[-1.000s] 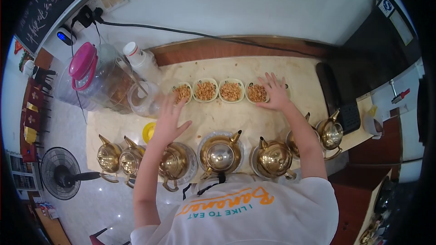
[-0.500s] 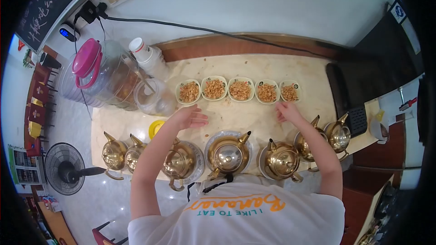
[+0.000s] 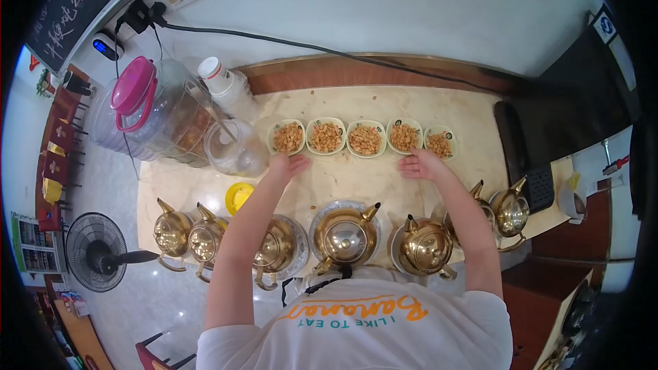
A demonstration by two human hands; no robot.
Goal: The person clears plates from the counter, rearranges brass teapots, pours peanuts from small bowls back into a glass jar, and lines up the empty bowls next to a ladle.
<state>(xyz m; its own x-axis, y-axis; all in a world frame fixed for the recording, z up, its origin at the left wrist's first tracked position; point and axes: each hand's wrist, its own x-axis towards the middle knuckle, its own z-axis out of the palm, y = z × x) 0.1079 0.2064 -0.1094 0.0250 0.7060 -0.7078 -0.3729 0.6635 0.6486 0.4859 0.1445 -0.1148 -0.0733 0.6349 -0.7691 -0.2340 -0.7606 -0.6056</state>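
Observation:
Several small cream bowls of what look like peanuts stand in a row on the pale counter. My left hand (image 3: 290, 164) lies just in front of the leftmost bowl (image 3: 286, 138), fingers stretched out toward the right, holding nothing. In front of the two right-hand bowls is my right hand (image 3: 423, 165), its fingers extended to the left and its grasp empty. The fingertips are close to the near rim of the second bowl from the right (image 3: 405, 136); I cannot tell whether they touch it. The rightmost bowl (image 3: 440, 142) sits just beyond the back of that hand.
Several brass teapots (image 3: 346, 238) line the counter's near edge, some on patterned plates, partly under my forearms. At the left stand a pink-lidded jar (image 3: 161, 109), a clear plastic container (image 3: 233, 151), stacked cups (image 3: 226, 89) and a yellow lid (image 3: 238, 197). A black tray (image 3: 534, 185) lies right.
Both hands have moved forward, closer to the bowls, and the right hand's fingers have straightened. The second bowl from the right has shifted slightly away from me.

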